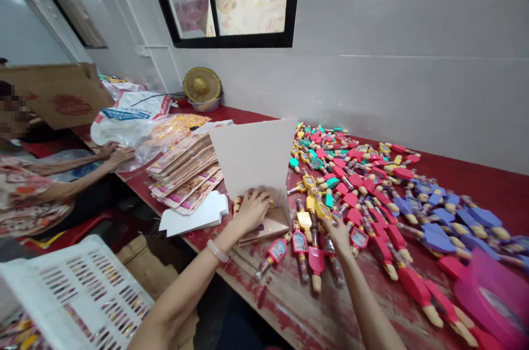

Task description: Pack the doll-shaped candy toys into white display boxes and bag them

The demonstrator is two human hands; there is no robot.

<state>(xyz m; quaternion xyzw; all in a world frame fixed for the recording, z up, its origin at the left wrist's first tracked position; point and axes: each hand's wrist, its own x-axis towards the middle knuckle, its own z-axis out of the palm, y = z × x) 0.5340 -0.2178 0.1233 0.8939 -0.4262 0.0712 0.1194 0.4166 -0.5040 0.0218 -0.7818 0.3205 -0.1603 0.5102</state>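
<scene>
An open cardboard display box with a tall plain back panel stands at the table's front edge. My left hand reaches into it, fingers bent down over toys inside; its fingertips are hidden. Right of the box, my right hand has its fingers closed at a yellow toy with a clear tube. Close by lie a pink toy with a clear tube, a pink-framed toy and a pink shovel-shaped toy.
Many pink, green and yellow toys cover the table's right side, with purple ones beyond. Printed cards and white flat cartons lie left. A white basket stands lower left. A co-worker's hands touch a plastic bag.
</scene>
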